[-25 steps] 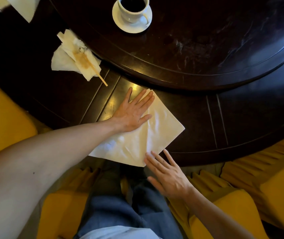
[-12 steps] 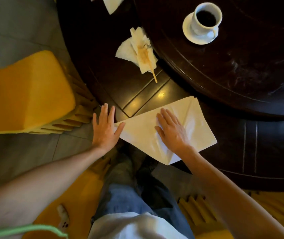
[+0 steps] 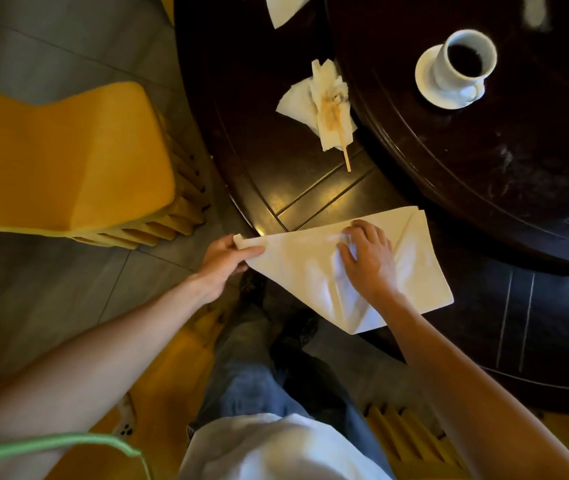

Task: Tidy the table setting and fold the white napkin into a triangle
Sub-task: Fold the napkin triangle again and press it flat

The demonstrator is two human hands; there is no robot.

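Note:
The white napkin (image 3: pixel 304 268) lies folded at the near edge of the dark wooden table (image 3: pixel 310 188), partly hanging over the rim. My left hand (image 3: pixel 222 259) pinches its left corner just off the table's edge. My right hand (image 3: pixel 368 258) presses down on the napkin's middle with curled fingers, bunching the cloth a little. The right part of the napkin shows a diagonal fold line.
A crumpled, stained tissue with a wooden stick (image 3: pixel 324 105) lies further up the table. A white cup of dark drink on a saucer (image 3: pixel 458 72) stands on the raised round centre. Another white napkin (image 3: pixel 285 8) is at the top edge. Yellow-covered chairs (image 3: pixel 65 157) stand at the left.
My left hand went from flat and open beside the napkin to pinching its left corner. My right hand stayed on the napkin and curled its fingers. The view shifted.

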